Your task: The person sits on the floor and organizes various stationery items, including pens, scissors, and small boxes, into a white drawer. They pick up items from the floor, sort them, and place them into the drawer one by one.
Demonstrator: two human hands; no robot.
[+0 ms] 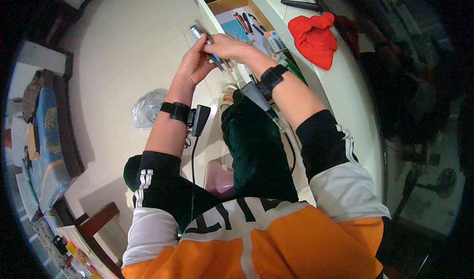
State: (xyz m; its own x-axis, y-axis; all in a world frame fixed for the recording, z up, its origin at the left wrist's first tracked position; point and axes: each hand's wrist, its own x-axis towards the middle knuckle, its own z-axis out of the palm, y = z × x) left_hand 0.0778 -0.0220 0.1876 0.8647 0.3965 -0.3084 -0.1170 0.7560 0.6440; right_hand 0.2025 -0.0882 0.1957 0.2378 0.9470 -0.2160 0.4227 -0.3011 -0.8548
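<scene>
My left hand (196, 62) and my right hand (226, 47) meet in front of the open drawer (218, 17). Between them is a bundle of pens (198, 31), blurred, with ends poking out above and below the fingers. Which hand bears most of the bundle is hard to tell, but both have fingers closed on it. Inside the drawer, several pens (244, 23) lie on white paper near a blue sheet (234, 30). A small white box (274, 41) stands at the drawer's near right side, with a green item (294, 69) beside it.
On the white countertop (344, 90) lie a red cloth (314, 40) and a black-handled object (300, 4). A clear plastic bag (148, 108) sits on the tiled floor, left of my forearm. A pink plastic stool (218, 177) is below me. Cables hang from both wrist-strapped devices.
</scene>
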